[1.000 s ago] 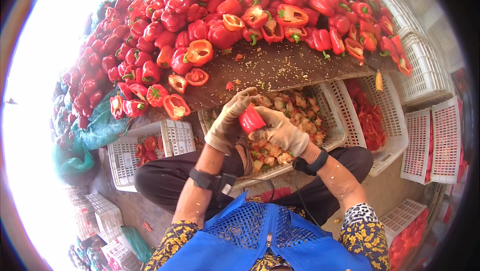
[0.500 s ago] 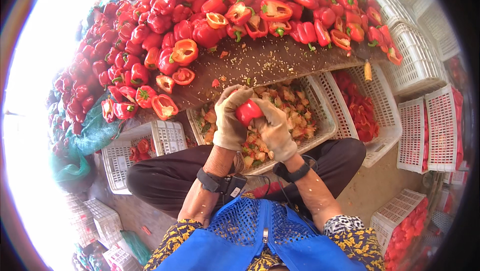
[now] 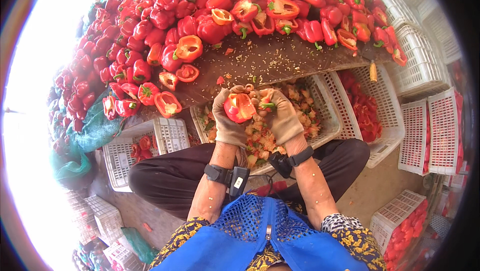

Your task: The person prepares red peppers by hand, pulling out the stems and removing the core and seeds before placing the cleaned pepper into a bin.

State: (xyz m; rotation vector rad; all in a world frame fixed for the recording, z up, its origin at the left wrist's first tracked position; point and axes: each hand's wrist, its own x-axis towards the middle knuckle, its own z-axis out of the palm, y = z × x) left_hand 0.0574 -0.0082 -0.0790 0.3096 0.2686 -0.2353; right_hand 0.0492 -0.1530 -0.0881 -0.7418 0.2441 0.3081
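Note:
In my left hand (image 3: 227, 121), gloved in beige, sits a red bell pepper (image 3: 239, 107) with its pale, hollow inside facing up. My right hand (image 3: 281, 118), in a matching glove, is closed on a pepper core (image 3: 266, 104) with a green stem and seeds, a small gap away from the pepper. Both hands are over a white crate (image 3: 327, 116) full of pale cores and scraps. Just beyond them is the brown tabletop (image 3: 265, 61), strewn with seeds. Whole and halved red peppers (image 3: 210, 28) are heaped along its far side.
To the right of the scrap crate stands a white crate (image 3: 395, 121) holding red pepper pieces. Another white crate (image 3: 170, 136) is by my left knee. A yellow-handled tool (image 3: 373, 72) hangs at the table edge. Stacked crates (image 3: 417, 61) line the right side; green netting (image 3: 92, 128) lies left.
The pepper has turned from its smooth red outside to its opened inside. The stemmed core is now apart from it in my right hand, and the hands have spread slightly.

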